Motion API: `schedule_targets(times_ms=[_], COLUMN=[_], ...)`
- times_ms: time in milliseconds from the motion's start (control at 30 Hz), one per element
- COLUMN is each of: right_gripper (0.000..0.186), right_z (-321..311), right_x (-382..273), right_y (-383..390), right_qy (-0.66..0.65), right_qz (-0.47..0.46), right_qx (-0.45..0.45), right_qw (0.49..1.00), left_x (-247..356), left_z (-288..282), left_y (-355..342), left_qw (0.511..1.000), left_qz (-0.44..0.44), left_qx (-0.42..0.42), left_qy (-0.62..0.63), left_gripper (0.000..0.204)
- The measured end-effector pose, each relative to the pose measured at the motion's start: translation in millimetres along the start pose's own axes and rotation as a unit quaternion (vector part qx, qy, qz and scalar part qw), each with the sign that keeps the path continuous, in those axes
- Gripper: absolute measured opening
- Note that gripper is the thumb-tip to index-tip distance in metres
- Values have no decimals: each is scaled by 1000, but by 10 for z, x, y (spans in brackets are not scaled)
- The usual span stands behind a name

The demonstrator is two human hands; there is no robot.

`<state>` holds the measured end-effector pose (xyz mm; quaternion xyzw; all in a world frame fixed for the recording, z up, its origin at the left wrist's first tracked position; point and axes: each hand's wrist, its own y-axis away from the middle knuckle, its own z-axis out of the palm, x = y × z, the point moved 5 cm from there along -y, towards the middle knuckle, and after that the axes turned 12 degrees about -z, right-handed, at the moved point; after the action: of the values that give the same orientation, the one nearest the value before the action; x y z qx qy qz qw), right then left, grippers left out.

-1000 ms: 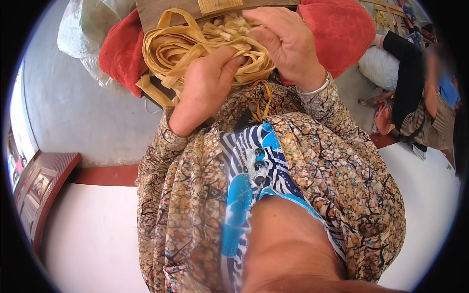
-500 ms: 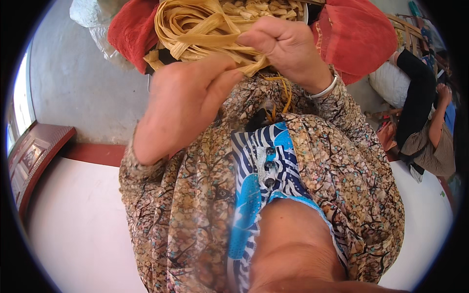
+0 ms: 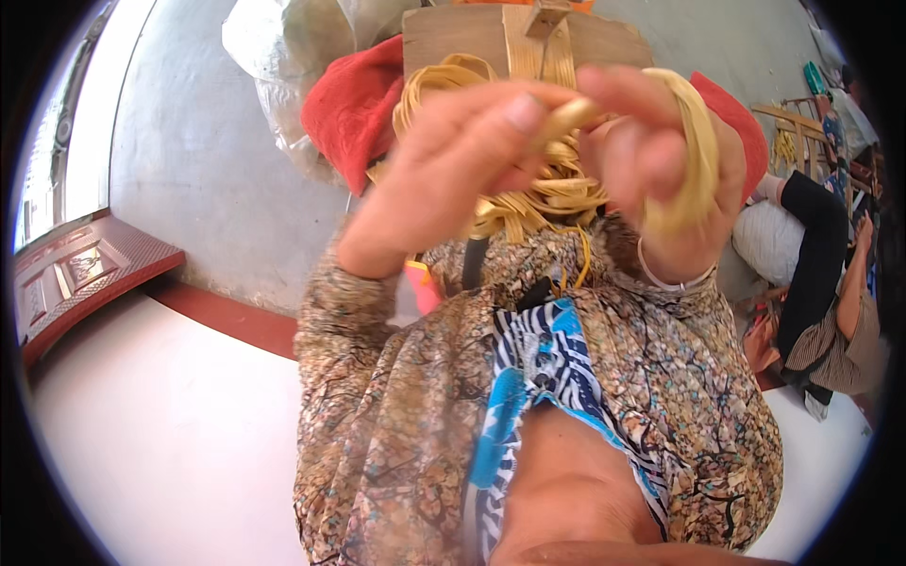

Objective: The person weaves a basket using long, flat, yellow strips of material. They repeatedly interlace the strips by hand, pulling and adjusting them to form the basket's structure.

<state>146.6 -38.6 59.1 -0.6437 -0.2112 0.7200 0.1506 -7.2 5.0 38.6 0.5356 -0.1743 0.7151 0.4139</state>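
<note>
A pale yellow, straw-like flat braid [image 3: 696, 141] passes between my raised hands. The fingers and thumb of my left hand [image 3: 453, 156] pinch one part of it. My right hand [image 3: 661, 156] is closed on it too, its fingers blurred, with a loop of the braid hanging round the back of the hand. Beneath both hands, a heap of the same yellow braid [image 3: 552, 196] lies close to my lap, partly hidden by them. A thin yellow cord [image 3: 583, 259] dangles at my front.
A wooden board [image 3: 453, 36] with a wooden block [image 3: 545, 17] on it stands beyond the heap. Red cloth [image 3: 344, 118] lies at either side. Clear plastic bags [image 3: 297, 66] are at the far left. To the right, another person [image 3: 812, 245] sits near a white sack [image 3: 769, 238].
My hands have lifted and shifted right, with the braid now looped round my right hand. The view has tilted up, showing the wooden board behind the heap.
</note>
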Motion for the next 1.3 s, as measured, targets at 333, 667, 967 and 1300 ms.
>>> schedule_targets(times_ms=[333,667,967,1300], right_gripper=[20,24,12,13], right_z=[-391,-378,-490,-753], right_x=[884,1465,1250,1346], right_y=[210,779,491,495], right_qy=[485,-52,79,-12], right_qz=[-42,301,101,59], right_qx=[57,77,152,228], right_qw=[872,949,980,972], left_x=[-1080,-931,-616,-1245], left_z=[-19,-111,0,-307], left_y=[-758,-592,-802,-562], left_qw=[991,808,861,987], left_qz=[-63,217,55,-141], left_qx=[84,205,174,80], left_qy=[78,-507,-474,17], left_gripper=[18,25,27,19])
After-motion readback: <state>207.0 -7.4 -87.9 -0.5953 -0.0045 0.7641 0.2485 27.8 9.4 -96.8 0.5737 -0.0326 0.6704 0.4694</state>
